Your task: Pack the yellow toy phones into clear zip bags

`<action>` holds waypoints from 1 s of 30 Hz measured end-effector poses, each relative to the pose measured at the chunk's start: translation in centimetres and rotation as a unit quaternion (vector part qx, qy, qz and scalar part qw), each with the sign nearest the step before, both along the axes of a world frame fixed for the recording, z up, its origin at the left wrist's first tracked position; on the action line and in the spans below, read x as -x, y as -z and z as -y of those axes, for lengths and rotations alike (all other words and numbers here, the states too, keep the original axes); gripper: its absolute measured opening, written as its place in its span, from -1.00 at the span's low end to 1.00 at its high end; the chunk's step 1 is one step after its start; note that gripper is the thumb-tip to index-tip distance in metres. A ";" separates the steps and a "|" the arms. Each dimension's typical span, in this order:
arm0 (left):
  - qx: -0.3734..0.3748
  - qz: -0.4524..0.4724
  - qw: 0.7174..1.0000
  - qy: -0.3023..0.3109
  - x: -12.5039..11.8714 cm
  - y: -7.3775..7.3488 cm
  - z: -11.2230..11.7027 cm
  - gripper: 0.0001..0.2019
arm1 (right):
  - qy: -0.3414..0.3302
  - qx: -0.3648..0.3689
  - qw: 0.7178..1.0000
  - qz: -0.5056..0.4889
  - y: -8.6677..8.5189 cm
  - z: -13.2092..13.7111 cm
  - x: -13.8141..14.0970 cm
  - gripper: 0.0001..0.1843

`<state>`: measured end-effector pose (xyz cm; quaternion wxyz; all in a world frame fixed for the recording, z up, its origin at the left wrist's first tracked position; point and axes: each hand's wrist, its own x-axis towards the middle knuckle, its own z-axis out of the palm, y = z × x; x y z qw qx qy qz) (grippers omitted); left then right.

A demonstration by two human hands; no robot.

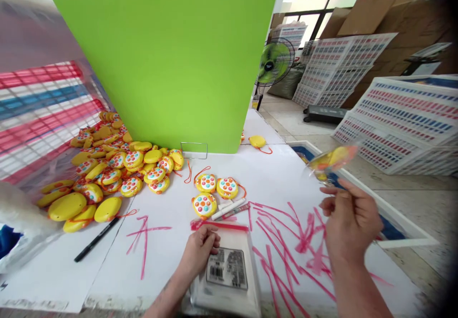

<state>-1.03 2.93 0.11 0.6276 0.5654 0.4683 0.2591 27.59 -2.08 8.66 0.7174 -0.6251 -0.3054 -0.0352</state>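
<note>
My left hand (202,245) rests on a stack of clear plastic bags (246,270) with a printed black label and a red strip along the top. Its fingers are curled together at the upper edge of the top bag. Over on the right, my right hand (352,222) is raised, fingers partly spread. Just beyond its fingertips a bagged yellow toy (334,159) is in the air, blurred and seemingly apart from the hand. Three yellow animal-shaped toys (205,205) with coloured dots and orange cords lie above the bags, beside a white marker (229,207).
A heap of similar toys (118,165) fills the left, near a black pen (96,239). A green board (171,65) stands upright at the back. Right of the table is a white-rimmed crate (411,238); stacked white baskets (404,117) and a fan (275,65) stand farther off.
</note>
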 end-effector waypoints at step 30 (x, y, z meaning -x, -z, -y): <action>-0.513 -0.438 0.735 0.068 -2.6 1.2 2.1 -0.72 | -0.505 0.326 0.767 0.224 6.7 -12.2 15.8 -0.30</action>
